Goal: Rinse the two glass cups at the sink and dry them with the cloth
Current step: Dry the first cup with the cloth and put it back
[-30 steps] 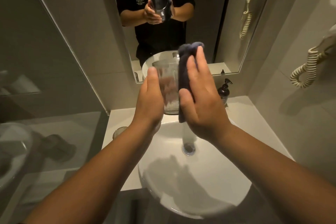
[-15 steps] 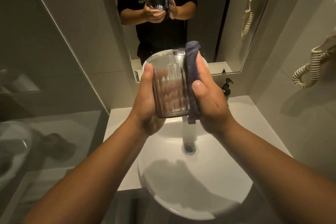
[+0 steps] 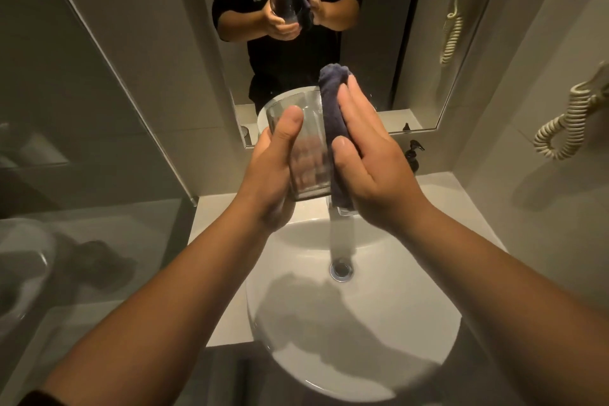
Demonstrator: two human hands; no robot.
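A clear ribbed glass cup (image 3: 308, 155) is held upright above the white round sink (image 3: 412, 353). My left hand (image 3: 273, 175) wraps its left side, thumb on the near wall. My right hand (image 3: 372, 161) presses a folded dark blue cloth (image 3: 331, 99) flat against the cup's right side, fingers stretched upward. The cloth reaches from above the rim to below the base. The second cup is hidden behind my left arm in the direct view; only a small reflection of it (image 3: 244, 131) shows in the mirror.
The tap spout (image 3: 342, 234) sits under my right hand, above the drain (image 3: 341, 270). A dark soap pump bottle (image 3: 413, 156) stands on the counter at the back right. A mirror (image 3: 379, 26) faces me; a coiled cord (image 3: 557, 138) hangs on the right wall.
The cup has tilted back a little, its mouth less toward me than half a second ago. My right hand has opened flatter, fingers sliding up along the cloth.
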